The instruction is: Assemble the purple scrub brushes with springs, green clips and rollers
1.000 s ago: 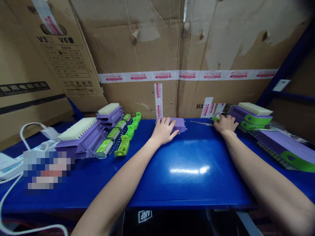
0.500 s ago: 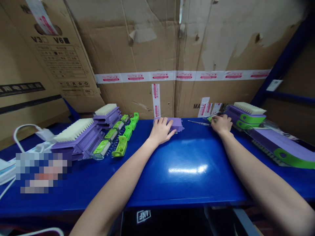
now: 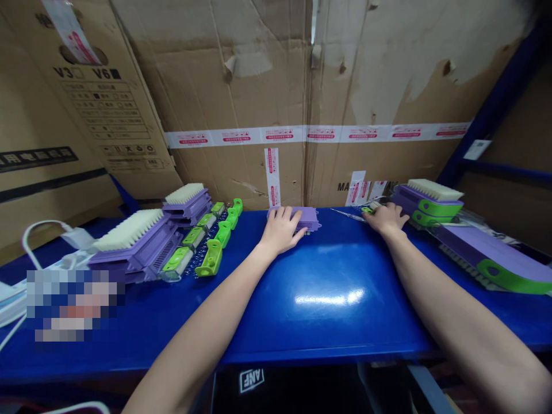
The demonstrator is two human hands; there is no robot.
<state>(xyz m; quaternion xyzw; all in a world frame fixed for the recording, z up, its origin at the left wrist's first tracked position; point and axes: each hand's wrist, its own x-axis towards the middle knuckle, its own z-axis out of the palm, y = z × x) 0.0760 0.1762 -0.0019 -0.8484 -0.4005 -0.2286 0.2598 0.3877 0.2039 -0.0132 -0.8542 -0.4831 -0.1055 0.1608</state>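
Note:
My left hand (image 3: 282,231) lies across a purple plastic housing (image 3: 307,218) at the back of the blue shelf. Its fingers reach over the top and the thumb is at the front side, holding the piece. My right hand (image 3: 387,218) is farther right with its fingers apart, beside a small green part (image 3: 368,210) and a pale piece partly hidden behind the fingers. Just left of this hand lies a thin, pointed metal tool (image 3: 348,215), its kind unclear.
Purple housings topped with white bristles (image 3: 133,230) are stacked at left, beside clear-and-green blocks (image 3: 193,236) and a row of green caps (image 3: 213,257). Assembled purple-green brushes (image 3: 495,253) lie at right. Cardboard (image 3: 241,167) stands behind. A white cable (image 3: 38,224) sits far left.
My right hand has spread its fingers and shifted slightly, so the small green part and pale piece show more. My left hand stays on the purple housing.

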